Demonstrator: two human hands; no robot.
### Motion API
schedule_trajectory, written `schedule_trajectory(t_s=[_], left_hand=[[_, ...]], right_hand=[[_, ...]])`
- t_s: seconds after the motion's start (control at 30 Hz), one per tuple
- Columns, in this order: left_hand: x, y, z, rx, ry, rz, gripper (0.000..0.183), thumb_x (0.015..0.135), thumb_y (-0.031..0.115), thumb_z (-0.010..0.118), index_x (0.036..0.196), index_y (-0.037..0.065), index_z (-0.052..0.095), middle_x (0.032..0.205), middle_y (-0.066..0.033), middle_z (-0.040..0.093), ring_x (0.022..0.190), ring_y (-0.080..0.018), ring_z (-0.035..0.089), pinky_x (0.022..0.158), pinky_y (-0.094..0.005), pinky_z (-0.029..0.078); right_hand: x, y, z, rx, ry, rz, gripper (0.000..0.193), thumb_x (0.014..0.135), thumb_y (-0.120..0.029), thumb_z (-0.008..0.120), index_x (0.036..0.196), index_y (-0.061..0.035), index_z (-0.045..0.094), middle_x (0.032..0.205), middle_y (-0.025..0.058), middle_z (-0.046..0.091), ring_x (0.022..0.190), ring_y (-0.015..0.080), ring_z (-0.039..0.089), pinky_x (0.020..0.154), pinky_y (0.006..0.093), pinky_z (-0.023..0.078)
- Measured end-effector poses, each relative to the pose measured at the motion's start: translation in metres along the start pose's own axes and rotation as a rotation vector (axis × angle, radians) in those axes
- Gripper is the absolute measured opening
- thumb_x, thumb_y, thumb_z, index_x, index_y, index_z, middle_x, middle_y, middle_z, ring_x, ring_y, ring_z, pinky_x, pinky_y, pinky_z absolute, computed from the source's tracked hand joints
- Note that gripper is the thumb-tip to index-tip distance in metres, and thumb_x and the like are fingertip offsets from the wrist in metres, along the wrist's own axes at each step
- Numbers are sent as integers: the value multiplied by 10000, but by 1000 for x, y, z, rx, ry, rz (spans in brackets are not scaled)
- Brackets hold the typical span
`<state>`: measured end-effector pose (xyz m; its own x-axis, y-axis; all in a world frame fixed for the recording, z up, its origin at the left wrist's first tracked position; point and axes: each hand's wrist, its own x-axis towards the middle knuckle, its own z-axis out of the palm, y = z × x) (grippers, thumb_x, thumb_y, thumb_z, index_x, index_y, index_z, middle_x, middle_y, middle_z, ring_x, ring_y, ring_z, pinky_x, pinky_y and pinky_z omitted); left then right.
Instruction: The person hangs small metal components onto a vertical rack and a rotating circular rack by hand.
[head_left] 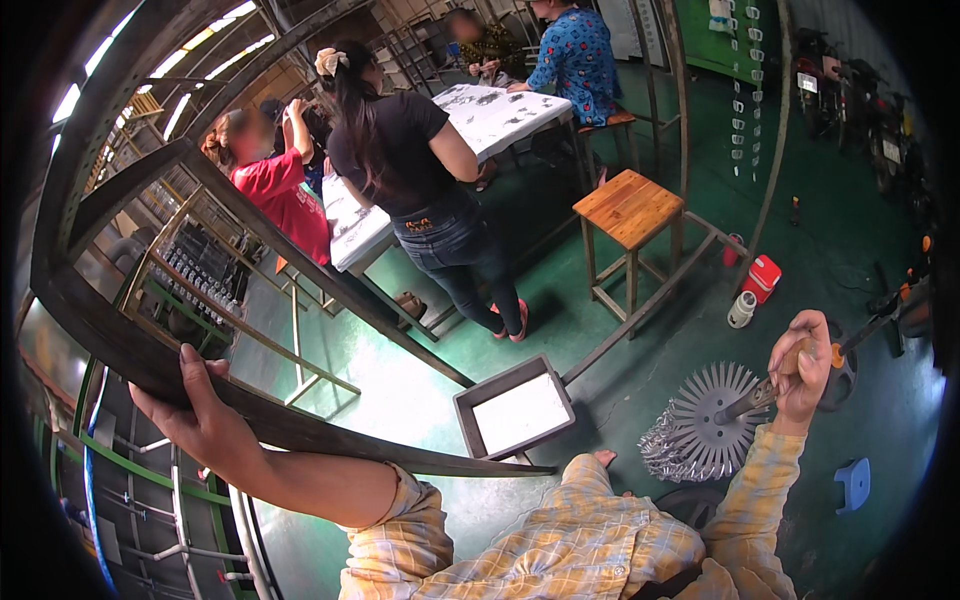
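My left hand [205, 410] is on a dark metal frame bar [330, 437], its thumb up along the near side and its fingers mostly hidden behind the bar. My right hand [800, 372] is curled round the upper end of a worn post [745, 402], where a brownish part shows between the fingers. That post rises from the middle of a round grey rack [715, 385] with many thin spokes. Small shiny metal pieces [672, 450] hang in a cluster on the rack's left side. An orange-and-dark bar [870, 328] appears just beyond my right hand.
A grey tray [515, 405] with a whitish inside lies ahead. Beyond are a wooden stool [630, 210] and a white-covered table [505, 115] with several people around it. A red container [762, 278], white bottle [741, 310] and blue stool [853, 485] stand right. Motorbikes [860, 110] line the far right.
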<state>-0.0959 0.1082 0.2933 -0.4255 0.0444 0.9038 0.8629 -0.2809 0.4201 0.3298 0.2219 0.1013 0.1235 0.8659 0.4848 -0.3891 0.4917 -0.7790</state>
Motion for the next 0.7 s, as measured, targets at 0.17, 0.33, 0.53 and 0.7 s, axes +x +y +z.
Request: schedule_trajectory(t_s=[0.17,0.33,0.53,0.7], left_hand=[[0,1,-1,16,-18,-2,225,815,52,520,1015,10,424,757,-52,524,595,-97,502,586,-232,426],[0,0,0,-15,-18,-2,226,817,49,521,1017,11,422,743,-54,513,587,-96,488,571,-229,425],[-1,5,2,-15,-10,-13,261,814,48,527,1044,10,411,732,-45,502,574,-87,479,554,-232,431],[0,3,1,-9,-15,-14,289,810,42,529,1067,8,401,738,-40,507,570,-81,482,557,-231,436]], right_hand=[[-2,0,-1,4,7,-15,404,694,-276,554,929,-1,373,559,95,506,349,48,361,312,134,268],[-3,1,-1,23,17,-30,401,693,-272,557,924,-1,373,561,99,507,349,47,362,313,133,271],[-4,-3,-1,9,0,5,392,693,-279,558,910,-7,377,558,96,508,344,41,353,309,134,268],[-5,-2,-1,9,8,-10,390,692,-283,558,905,-10,379,554,95,509,337,38,339,311,132,262]])
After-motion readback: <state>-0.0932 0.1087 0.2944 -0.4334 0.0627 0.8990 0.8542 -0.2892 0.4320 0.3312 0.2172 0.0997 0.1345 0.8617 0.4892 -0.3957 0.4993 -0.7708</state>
